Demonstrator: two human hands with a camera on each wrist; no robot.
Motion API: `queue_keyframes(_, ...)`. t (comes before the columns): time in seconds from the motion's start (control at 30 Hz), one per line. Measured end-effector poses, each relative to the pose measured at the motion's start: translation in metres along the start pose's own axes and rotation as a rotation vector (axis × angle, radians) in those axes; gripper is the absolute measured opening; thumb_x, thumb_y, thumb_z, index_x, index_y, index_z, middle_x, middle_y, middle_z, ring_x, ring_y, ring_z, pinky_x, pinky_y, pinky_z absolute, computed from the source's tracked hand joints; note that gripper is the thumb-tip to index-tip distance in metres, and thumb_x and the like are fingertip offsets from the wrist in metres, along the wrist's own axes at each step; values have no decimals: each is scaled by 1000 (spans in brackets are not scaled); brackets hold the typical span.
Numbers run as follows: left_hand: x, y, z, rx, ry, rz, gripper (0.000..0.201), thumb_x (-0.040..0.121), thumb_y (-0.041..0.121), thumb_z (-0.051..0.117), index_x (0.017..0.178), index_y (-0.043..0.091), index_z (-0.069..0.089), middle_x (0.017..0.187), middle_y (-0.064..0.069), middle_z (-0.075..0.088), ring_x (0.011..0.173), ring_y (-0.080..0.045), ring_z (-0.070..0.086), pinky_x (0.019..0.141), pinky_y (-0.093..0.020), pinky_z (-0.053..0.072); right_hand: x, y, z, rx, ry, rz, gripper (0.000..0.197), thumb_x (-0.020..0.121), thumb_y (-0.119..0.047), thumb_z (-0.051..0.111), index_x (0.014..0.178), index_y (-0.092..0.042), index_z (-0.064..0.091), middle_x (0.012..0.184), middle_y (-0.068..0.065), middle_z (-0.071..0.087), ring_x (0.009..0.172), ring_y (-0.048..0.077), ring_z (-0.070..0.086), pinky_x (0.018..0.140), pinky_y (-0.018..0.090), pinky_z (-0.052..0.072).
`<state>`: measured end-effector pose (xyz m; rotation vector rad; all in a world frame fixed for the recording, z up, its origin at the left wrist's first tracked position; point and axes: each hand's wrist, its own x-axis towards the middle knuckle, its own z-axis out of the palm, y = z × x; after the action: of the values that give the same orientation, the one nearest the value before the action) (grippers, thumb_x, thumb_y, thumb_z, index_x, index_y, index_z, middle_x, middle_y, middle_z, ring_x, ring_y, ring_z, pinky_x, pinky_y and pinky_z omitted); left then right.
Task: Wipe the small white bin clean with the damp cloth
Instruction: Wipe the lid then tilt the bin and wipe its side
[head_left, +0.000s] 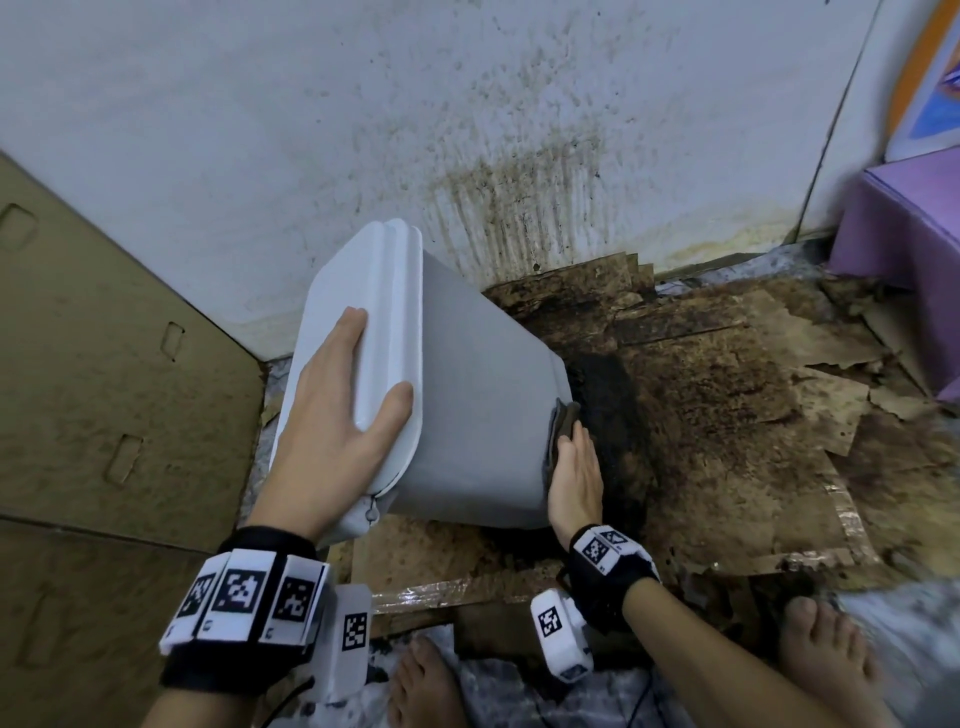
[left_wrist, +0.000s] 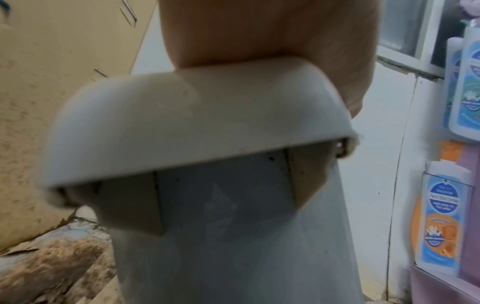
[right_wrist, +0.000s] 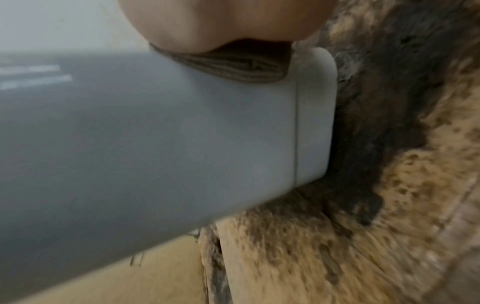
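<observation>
The small white bin leans tilted over the floor, its white lid toward me and its base toward the wall. My left hand lies flat on the lid with straight fingers, the thumb along the lid's rim. The left wrist view shows the lid and the grey bin body below my palm. My right hand presses the brown-grey damp cloth against the bin's side near its base. In the right wrist view the cloth sits bunched under my palm on the bin.
A brown cardboard panel stands at the left. The wall behind is streaked with dark stains. Soiled, torn cardboard covers the floor. A purple box is at the right, with bottles nearby. My bare feet are below.
</observation>
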<state>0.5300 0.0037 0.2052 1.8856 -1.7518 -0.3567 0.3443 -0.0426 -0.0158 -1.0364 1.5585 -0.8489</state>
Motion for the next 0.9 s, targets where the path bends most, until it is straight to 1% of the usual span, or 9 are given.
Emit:
queue_keyframes(0.07, 0, 1, 1, 5, 1, 6, 77, 93, 52, 48, 160, 29, 19, 166, 15, 21, 151, -3, 20, 122, -31, 19, 11, -5, -6, -3, -66, 39, 56, 108, -35, 24, 160, -17, 13, 168, -2, 11, 154, 12, 7, 125, 33, 2)
queue_keyframes(0.17, 1, 4, 3, 9, 8, 14, 78, 92, 52, 49, 160, 28, 20, 166, 14, 21, 151, -3, 20, 121, -27, 18, 18, -5, -12, 19, -118, 38, 58, 107, -37, 26, 161, -20, 10, 168, -6, 8, 154, 9, 4, 125, 33, 1)
queue_keyframes(0.3, 1, 5, 3, 19, 5, 21, 79, 92, 53, 47, 160, 27, 20, 166, 13, 20, 152, -2, 17, 120, -24, 15, 15, -2, -11, 53, -98, 14, 59, 105, -35, 29, 160, -23, 12, 167, -7, 13, 153, 10, 10, 126, 38, 7)
queue_keyframes(0.47, 2, 5, 4, 43, 11, 29, 81, 90, 57, 45, 160, 25, 20, 167, 12, 20, 152, -3, 17, 119, -22, 14, -4, -4, 0, 82, -26, -81, 73, 90, -51, 26, 159, -30, 18, 165, -11, 22, 150, 7, 19, 125, 42, 14)
queue_keyframes(0.53, 3, 6, 5, 43, 9, 36, 83, 89, 59, 42, 161, 25, 20, 167, 12, 20, 152, -3, 16, 121, -24, 14, -15, -11, 4, 84, 11, -78, 69, 94, -48, 24, 160, -27, 18, 165, -9, 20, 151, 8, 17, 126, 40, 11)
queue_keyframes(0.63, 4, 8, 6, 39, 7, 40, 83, 89, 60, 42, 161, 24, 20, 167, 11, 19, 152, -3, 14, 122, -26, 14, -37, -33, 10, 77, 22, -78, 60, 102, -39, 22, 160, -23, 17, 166, -8, 16, 152, 6, 11, 125, 32, 3)
queue_keyframes(0.73, 4, 9, 7, 53, 0, 40, 80, 92, 56, 44, 161, 23, 19, 168, 10, 18, 153, -4, 14, 121, -24, 13, -57, -62, 18, 102, -20, -185, 66, 95, -41, 17, 160, -26, 16, 166, -11, 15, 150, -1, 8, 125, 32, 4)
queue_keyframes(0.83, 6, 9, 7, 67, -5, 43, 81, 92, 57, 42, 161, 23, 18, 168, 9, 17, 153, -5, 13, 121, -24, 12, -77, -96, 27, 78, -84, -366, 65, 96, -42, 14, 159, -29, 12, 166, -16, 9, 149, -8, 3, 124, 26, 2)
queue_keyframes(0.9, 7, 10, 8, 64, -10, 45, 83, 90, 59, 40, 161, 21, 18, 168, 7, 18, 153, -7, 15, 123, -26, 13, -89, -114, 29, 60, -138, -499, 64, 97, -44, 10, 159, -31, 8, 166, -19, 5, 148, -10, 0, 123, 25, 1)
